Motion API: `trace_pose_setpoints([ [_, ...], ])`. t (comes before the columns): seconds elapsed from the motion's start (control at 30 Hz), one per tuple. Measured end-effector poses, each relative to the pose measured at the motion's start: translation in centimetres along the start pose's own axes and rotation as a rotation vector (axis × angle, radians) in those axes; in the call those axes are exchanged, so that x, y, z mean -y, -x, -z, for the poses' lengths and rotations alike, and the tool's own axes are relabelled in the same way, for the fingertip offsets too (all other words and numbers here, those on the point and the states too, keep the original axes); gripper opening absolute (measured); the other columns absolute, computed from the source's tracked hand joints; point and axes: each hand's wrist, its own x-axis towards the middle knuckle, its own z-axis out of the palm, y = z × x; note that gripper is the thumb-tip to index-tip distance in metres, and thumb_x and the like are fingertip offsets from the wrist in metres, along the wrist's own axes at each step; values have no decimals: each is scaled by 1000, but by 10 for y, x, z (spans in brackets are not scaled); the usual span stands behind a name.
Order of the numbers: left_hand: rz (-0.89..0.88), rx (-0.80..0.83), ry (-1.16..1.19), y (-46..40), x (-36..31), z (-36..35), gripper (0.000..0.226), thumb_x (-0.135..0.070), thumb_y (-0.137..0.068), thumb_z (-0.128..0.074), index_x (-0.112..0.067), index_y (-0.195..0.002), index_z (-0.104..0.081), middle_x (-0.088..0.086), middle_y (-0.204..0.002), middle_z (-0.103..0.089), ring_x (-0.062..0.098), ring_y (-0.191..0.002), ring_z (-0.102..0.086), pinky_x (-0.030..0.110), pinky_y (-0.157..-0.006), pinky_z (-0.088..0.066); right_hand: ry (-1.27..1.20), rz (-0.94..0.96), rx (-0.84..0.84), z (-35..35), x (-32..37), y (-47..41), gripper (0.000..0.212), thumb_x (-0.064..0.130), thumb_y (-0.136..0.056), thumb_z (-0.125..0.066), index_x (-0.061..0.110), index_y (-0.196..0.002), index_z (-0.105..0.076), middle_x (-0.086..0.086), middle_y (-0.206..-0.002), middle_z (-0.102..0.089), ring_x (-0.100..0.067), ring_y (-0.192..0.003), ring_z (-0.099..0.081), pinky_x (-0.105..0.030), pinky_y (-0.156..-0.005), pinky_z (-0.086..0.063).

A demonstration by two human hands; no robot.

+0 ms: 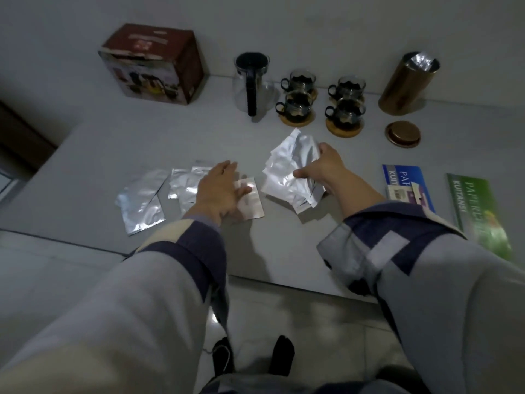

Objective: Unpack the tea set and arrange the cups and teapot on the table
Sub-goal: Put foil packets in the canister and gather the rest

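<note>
Head view, teapot (251, 83) upright near the counter's (284, 245) far edge, handle toward the near edge; four cups (297, 105) on coasters beside it; left hand (220, 189) flat on foil packets (142, 203); right hand (324, 169) gripping a foil bundle (287, 172).

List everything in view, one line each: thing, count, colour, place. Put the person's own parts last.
box: one, dark red, printed, far left of the table
teapot: one, clear glass with black handle, right of the box
cups: four, glass with dark holders, on round wooden coasters, right of the teapot
canister: one, gold, open, foil inside, far right
lid: one, gold, lying in front of the canister
loose foil sachets: several, silver, flat on the table at left
sachet bundle: one, silver, centre
booklets: two, one blue, one green, right edge
left hand: flat on a sachet
right hand: grips the sachet bundle
</note>
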Motion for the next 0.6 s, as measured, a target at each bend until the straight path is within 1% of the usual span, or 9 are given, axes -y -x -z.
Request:
trace_pose_setpoints([
  [0.1, 89, -17, -45, 6, 42, 18, 73, -47, -90, -56, -14, -149, -28, 7, -157, -24, 26, -144, -23, 40, -116, -25, -143, 22, 8, -18, 20, 4, 81, 11, -71, -82, 10, -139, -37, -7, -137, -49, -26, -122, -51, -34, -95, -43],
  [0.17, 161, -19, -54, 12, 67, 27, 75, -48, -90, -55, -13, -149, -25, 9, -157, -21, 28, -145, -20, 42, -116, -23, -159, 20, 42, -39, 28, 9, 79, 11, -71, -82, 10, -137, -39, -6, -133, -52, -26, -119, -52, -33, -92, -43],
  [0.27, 272, 37, -68, 19, 101, 34, 78, -51, -90, -53, -17, -152, -19, 10, -160, -10, 31, -147, -8, 47, -118, -16, -43, 9, 108, -79, 27, 15, 74, 12, -71, -82, 9, -133, -41, -9, -129, -54, -27, -114, -55, -34, -89, -45],
  [0.37, 358, 83, -92, 20, 132, 41, 77, -55, -90, -51, -30, -152, -13, 10, -161, 8, 40, -146, 4, 52, -118, -8, 126, 6, 98, -116, 20, 21, 76, 14, -69, -83, 10, -132, -40, -10, -127, -52, -27, -115, -54, -30, -81, -42],
  [0.4, 391, 93, -86, 21, 142, 44, 81, -57, -88, -52, -33, -152, -9, 9, -160, 13, 43, -145, 5, 53, -117, -8, 173, 5, 72, -125, 19, 21, 78, 16, -68, -83, 11, -132, -38, -11, -128, -51, -29, -117, -53, -31, -83, -43],
  [0.47, 460, 104, -71, 21, 160, 47, 100, -60, -82, -59, -32, -152, 6, 12, -159, 18, 47, -143, 1, 55, -116, -11, 214, -26, 6, -136, 20, 21, 72, 23, -74, -79, 12, -131, -36, -11, -126, -51, -32, -115, -54, -36, -84, -45],
  [0.5, 495, 94, -70, 22, 166, 47, 111, -62, -77, -64, -28, -152, 11, 15, -158, 16, 48, -142, -5, 55, -115, -15, 215, -65, -20, -140, 22, 22, 65, 25, -79, -74, 13, -129, -35, -11, -124, -53, -33, -112, -56, -37, -82, -46],
  [0.53, 522, 78, -83, 23, 172, 47, 120, -64, -72, -67, -23, -151, 14, 18, -159, 8, 48, -140, -12, 54, -113, -21, 218, -110, -40, -143, 24, 22, 61, 23, -80, -71, 12, -128, -35, -12, -122, -55, -34, -111, -57, -38, -82, -47],
  [0.6, 531, 57, -133, 22, 176, 49, 130, -69, -65, -69, -17, -151, 13, 21, -154, -13, 45, -134, -25, 52, -107, -30, 236, -199, -73, -147, 27, 24, 62, 16, -78, -71, 8, -128, -35, -13, -123, -56, -35, -113, -57, -41, -89, -49],
])
